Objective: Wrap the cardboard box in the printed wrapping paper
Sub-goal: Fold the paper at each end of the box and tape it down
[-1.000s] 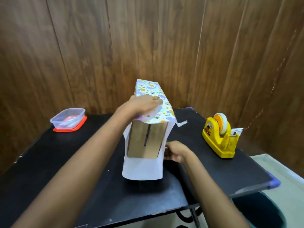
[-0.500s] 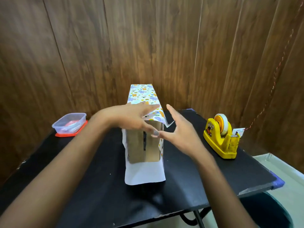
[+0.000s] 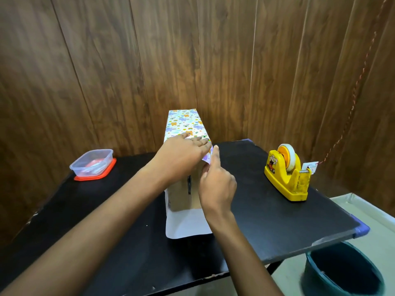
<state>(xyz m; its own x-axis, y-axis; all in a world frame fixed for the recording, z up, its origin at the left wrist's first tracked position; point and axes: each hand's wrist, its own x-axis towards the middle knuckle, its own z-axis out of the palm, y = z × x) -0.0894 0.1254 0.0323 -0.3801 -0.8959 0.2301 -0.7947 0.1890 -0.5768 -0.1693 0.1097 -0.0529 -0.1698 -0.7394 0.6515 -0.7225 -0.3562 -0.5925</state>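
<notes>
- Standing near the middle of the black table, the cardboard box is sleeved in the printed wrapping paper. Its near end is bare, and a white flap of the paper is spread on the tabletop in front of it.
- The paper's top overhang is pressed down by the left hand, with the fingers straight and flat and nothing gripped.
- The paper's right corner appears to be pinched by the right hand between thumb and raised forefinger; the other fingers are curled.
- A crooked or torn end fold is judged likely if that corner is pulled before the top flap is creased square.
- The sleeve could be slid along the box, since no tape is seen at this end.
- The narrow box could be tipped by a sideways push.
- Open room is found on both sides: the tape dispenser is well apart to the right, and the plastic container is well apart to the left.
- Bare tabletop is seen between the flap and the near edge, and the wooden wall is close behind the box.
</notes>
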